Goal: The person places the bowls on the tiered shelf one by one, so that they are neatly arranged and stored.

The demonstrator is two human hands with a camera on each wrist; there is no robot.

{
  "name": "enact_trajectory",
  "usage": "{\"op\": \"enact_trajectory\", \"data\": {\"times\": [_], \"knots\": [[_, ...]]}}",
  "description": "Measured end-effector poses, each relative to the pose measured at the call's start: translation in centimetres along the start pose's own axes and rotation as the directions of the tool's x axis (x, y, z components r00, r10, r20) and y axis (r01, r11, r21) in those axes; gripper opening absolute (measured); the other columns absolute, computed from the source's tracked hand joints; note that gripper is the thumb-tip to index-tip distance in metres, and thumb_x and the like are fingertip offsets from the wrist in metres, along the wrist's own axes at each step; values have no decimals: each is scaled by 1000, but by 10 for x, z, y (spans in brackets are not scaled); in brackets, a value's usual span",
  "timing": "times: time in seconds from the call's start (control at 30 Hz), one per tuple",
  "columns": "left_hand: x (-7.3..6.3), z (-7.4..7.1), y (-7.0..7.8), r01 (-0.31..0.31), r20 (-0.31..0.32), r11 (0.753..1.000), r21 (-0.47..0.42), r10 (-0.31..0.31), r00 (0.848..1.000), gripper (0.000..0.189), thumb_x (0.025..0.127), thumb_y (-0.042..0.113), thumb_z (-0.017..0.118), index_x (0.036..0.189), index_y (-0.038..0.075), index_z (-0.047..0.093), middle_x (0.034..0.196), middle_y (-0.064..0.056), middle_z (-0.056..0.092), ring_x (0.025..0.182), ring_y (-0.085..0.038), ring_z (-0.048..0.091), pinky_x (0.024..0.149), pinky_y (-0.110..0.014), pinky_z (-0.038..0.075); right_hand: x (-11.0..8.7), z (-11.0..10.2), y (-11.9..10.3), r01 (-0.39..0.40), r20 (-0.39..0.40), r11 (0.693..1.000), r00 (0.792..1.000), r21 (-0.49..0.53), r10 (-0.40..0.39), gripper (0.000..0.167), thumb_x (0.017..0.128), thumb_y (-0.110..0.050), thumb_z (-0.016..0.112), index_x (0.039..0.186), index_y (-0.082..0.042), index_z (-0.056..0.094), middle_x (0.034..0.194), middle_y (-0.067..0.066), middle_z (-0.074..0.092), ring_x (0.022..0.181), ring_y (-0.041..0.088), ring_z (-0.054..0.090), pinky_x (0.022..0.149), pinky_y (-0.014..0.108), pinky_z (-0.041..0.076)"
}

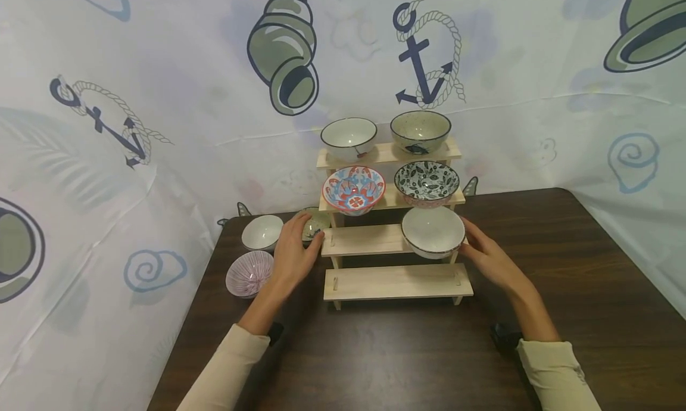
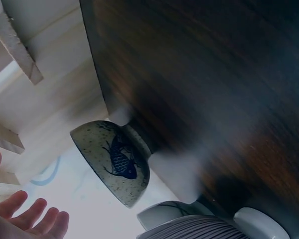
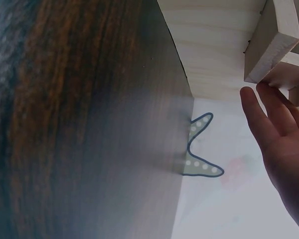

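A white bowl with a dark rim (image 1: 433, 229) sits at the right end of the second-lowest step of a wooden stand (image 1: 399, 283). My right hand (image 1: 490, 259) is at that bowl's right side, fingertips close to the bowl and the step's end. In the right wrist view its fingers (image 3: 271, 112) are extended by the wooden step. At the stand's left end my left hand (image 1: 293, 250) is held with fingers loosely bent and nothing in them. Behind it, partly hidden, stands a speckled bowl with a blue fish (image 2: 117, 162) on the table.
Upper steps carry a white bowl (image 1: 348, 134), a greenish bowl (image 1: 420, 128), a red-and-blue patterned bowl (image 1: 354, 189) and a black-and-white leaf-patterned bowl (image 1: 426, 181). A white bowl (image 1: 261, 232) and a purple-striped bowl (image 1: 248, 275) stand on the dark table (image 1: 396, 351) at left.
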State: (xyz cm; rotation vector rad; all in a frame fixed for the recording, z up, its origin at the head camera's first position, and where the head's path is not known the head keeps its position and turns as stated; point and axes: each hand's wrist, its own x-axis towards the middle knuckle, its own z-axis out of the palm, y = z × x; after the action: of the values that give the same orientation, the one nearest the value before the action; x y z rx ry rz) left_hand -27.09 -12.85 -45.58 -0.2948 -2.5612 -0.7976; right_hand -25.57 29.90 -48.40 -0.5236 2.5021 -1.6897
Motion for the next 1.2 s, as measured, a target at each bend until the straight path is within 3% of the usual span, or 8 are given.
{"op": "enact_trajectory", "data": {"times": [0.43,0.9,1.2], "knots": [[9,9,-13,38,13,999,-8,-38,999,55,98,32,66,142,1,58,149,-20,56,143,-38,48,118,-56,39,1,0,-1,9,9,1000,1000,9,-9,68,109,-22,51,167,-19,15,171,17,21,158,46,15,119,73,22],[17,17,-23,99,34,995,-3,-99,995,53,98,34,66,143,6,57,150,-17,54,143,-35,47,117,-55,40,0,0,0,-4,5,1000,1000,1,4,69,109,-23,51,167,-20,15,171,17,21,159,46,14,120,73,20],[25,26,-31,95,30,995,29,-96,995,57,94,30,73,142,1,58,149,-22,53,142,-39,48,117,-56,41,1,-1,1,12,4,1000,1000,10,-12,68,109,-20,51,167,-18,15,171,17,20,158,46,17,120,72,22]]}}
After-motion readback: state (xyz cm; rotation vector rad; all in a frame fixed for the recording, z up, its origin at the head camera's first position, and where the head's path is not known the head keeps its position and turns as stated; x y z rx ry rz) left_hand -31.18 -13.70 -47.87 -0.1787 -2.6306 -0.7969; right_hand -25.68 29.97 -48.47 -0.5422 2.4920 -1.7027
